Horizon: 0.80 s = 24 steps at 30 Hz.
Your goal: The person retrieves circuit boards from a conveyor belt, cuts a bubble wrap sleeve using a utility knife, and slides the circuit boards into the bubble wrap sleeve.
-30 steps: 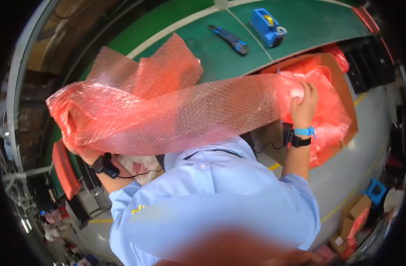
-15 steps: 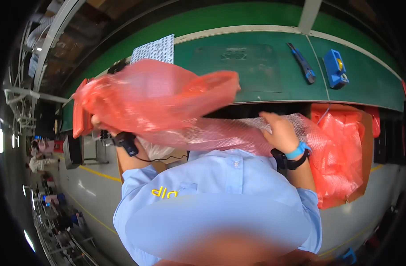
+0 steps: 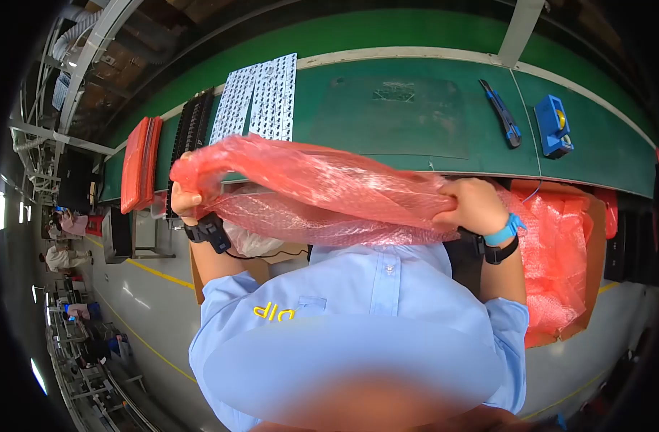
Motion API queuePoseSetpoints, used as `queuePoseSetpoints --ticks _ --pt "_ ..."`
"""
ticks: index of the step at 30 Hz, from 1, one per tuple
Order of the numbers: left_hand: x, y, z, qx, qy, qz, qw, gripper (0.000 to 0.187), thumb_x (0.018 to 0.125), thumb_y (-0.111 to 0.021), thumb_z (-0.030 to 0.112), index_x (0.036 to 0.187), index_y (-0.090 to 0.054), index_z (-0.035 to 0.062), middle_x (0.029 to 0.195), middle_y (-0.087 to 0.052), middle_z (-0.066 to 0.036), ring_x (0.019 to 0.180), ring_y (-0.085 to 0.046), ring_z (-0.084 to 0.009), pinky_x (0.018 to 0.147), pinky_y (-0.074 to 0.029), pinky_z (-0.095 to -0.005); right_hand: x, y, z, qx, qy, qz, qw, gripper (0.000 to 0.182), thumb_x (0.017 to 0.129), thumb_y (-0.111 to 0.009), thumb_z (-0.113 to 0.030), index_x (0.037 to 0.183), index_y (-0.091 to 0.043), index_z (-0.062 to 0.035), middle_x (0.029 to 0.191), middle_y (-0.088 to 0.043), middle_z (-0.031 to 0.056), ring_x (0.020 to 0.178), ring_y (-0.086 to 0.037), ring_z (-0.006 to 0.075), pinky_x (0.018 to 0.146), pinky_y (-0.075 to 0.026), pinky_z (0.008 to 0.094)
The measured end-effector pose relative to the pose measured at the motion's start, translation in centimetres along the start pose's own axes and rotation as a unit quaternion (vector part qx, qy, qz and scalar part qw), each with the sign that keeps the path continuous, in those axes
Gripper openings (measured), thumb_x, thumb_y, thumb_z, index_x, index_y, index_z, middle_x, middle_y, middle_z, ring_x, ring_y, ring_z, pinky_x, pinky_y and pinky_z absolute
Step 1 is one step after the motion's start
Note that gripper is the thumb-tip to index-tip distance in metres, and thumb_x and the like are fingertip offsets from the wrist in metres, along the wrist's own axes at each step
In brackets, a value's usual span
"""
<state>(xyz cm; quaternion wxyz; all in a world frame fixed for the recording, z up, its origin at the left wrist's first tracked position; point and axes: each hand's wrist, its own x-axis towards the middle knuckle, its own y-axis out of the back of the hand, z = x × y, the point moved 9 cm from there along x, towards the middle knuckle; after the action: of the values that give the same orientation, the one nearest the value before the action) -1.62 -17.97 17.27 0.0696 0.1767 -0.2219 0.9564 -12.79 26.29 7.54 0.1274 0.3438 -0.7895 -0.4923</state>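
Observation:
A translucent red bubble-wrap bag (image 3: 329, 176) stretches in front of my chest, partly folded over itself, between my two hands. My left hand (image 3: 184, 198) is closed on its left end, some fingers hidden by the plastic. At the right end, my right hand (image 3: 477, 207) pinches the edge with thumb and fingers. Behind the bag, white boards with rows of small dark parts (image 3: 272, 97) lie on the green bench (image 3: 322, 93). A black slotted rack (image 3: 191, 126) and a stack of red bubble-wrap packs (image 3: 140, 164) are nearest to my left hand.
On the bench's right part lie a blue utility knife (image 3: 501, 115) and a blue tape dispenser (image 3: 553, 126). A cardboard box (image 3: 594, 252) full of red bubble wrap (image 3: 553, 252) stands beside my right arm. A person (image 3: 59, 258) is far off at the left.
The bag has come down and toward me, uncovering the white boards, the rack and the stacked packs. My right hand, earlier with fingers extended over the wrap, now grips its right end.

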Motion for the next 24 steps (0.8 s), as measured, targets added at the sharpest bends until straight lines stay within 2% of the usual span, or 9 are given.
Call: queuePoseSetpoints --ticks 4,6,8,11,13,14,18,22,24 --pt "0.2 -4.3 -2.3 0.024 0.030 -0.145 0.989 0.041 0.074 -0.069 0.004 0.112 -0.056 -0.0053 0.108 -0.064 -0.030 0.093 -0.066 -0.0339 0.083 -0.051 -0.0422 -0.2 4.6 -1.1 0.182 0.087 0.050 0.978 0.060 0.063 -0.085 -0.042 0.107 -0.071 -0.0037 0.107 -0.069 0.0150 0.104 -0.063 0.0332 0.087 -0.050 0.0418" --pt "1.2 -9.1 -4.7 0.029 0.104 -0.199 0.974 0.033 0.081 -0.064 0.002 0.113 -0.057 -0.0032 0.118 -0.061 -0.035 0.102 -0.065 -0.0390 0.092 -0.048 -0.0449 -0.3 8.7 -4.5 0.170 0.205 0.247 0.932 0.072 0.065 -0.086 -0.043 0.121 -0.065 -0.0020 0.126 -0.062 0.0170 0.120 -0.056 0.0350 0.098 -0.045 0.0427" --pt "3.1 -13.6 -6.6 0.107 0.149 -0.270 0.945 0.021 0.079 -0.064 -0.001 0.099 -0.059 -0.0011 0.107 -0.067 -0.027 0.098 -0.067 -0.0361 0.084 -0.052 -0.0371 0.9 7.8 -8.7 0.180 0.262 0.252 0.914 0.080 0.064 -0.088 -0.042 0.129 -0.059 -0.0059 0.138 -0.051 0.0201 0.127 -0.048 0.0376 0.103 -0.040 0.0444" --pt "4.0 -16.4 -7.6 0.189 0.173 -0.332 0.908 0.019 0.079 -0.058 -0.003 0.098 -0.059 -0.0019 0.104 -0.068 -0.023 0.093 -0.067 -0.0287 0.082 -0.051 -0.0334 2.5 4.0 -11.6 0.175 0.361 0.207 0.892 0.058 0.074 -0.083 -0.035 0.119 -0.065 -0.0028 0.122 -0.062 0.0204 0.113 -0.059 0.0367 0.092 -0.047 0.0432" --pt "3.7 -16.8 -7.5 0.232 0.181 -0.351 0.889 0.019 0.079 -0.055 -0.004 0.098 -0.059 -0.0024 0.102 -0.069 -0.021 0.091 -0.067 -0.0250 0.081 -0.051 -0.0316 5.5 -3.1 -10.0 0.235 0.219 -0.159 0.934 0.033 0.082 -0.077 -0.019 0.108 -0.070 -0.0004 0.103 -0.070 0.0158 0.094 -0.067 0.0305 0.082 -0.052 0.0369" --pt "3.6 -16.0 -7.4 0.261 0.206 -0.310 0.890 0.021 0.078 -0.052 -0.004 0.098 -0.060 -0.0029 0.099 -0.069 -0.018 0.087 -0.066 -0.0219 0.078 -0.050 -0.0300 5.4 -2.9 -9.7 0.231 0.221 -0.163 0.933 0.033 0.082 -0.077 -0.019 0.108 -0.070 -0.0004 0.103 -0.070 0.0158 0.094 -0.067 0.0305 0.082 -0.052 0.0369" --pt "2.8 -12.7 -8.0 0.335 0.271 -0.208 0.878 0.027 0.075 -0.047 -0.004 0.098 -0.061 -0.0038 0.092 -0.069 -0.011 0.077 -0.063 -0.0145 0.072 -0.048 -0.0263 5.7 1.0 -4.7 0.404 0.115 0.028 0.907 0.013 0.086 -0.068 -0.007 0.097 -0.072 -0.0013 0.087 -0.070 0.0143 0.076 -0.068 0.0277 0.068 -0.053 0.0329" --pt "1.2 -8.3 -10.0 0.383 0.324 -0.156 0.851 0.030 0.073 -0.047 -0.002 0.100 -0.062 -0.0034 0.088 -0.068 -0.008 0.074 -0.061 -0.0123 0.069 -0.046 -0.0248 3.6 5.3 -4.6 0.147 0.160 0.226 0.949 0.014 0.089 -0.063 -0.008 0.098 -0.073 -0.0073 0.094 -0.071 0.0125 0.079 -0.068 0.0310 0.066 -0.053 0.0359" --pt "0.0 -5.3 -10.5 0.397 0.372 -0.113 0.832 0.030 0.074 -0.050 0.000 0.101 -0.062 -0.0033 0.087 -0.068 -0.008 0.076 -0.061 -0.0124 0.070 -0.046 -0.0237 0.4 9.9 -1.9 -0.073 0.030 0.473 0.877 0.015 0.092 -0.059 -0.008 0.100 -0.071 -0.0056 0.093 -0.071 0.0126 0.082 -0.068 0.0327 0.067 -0.053 0.0358"
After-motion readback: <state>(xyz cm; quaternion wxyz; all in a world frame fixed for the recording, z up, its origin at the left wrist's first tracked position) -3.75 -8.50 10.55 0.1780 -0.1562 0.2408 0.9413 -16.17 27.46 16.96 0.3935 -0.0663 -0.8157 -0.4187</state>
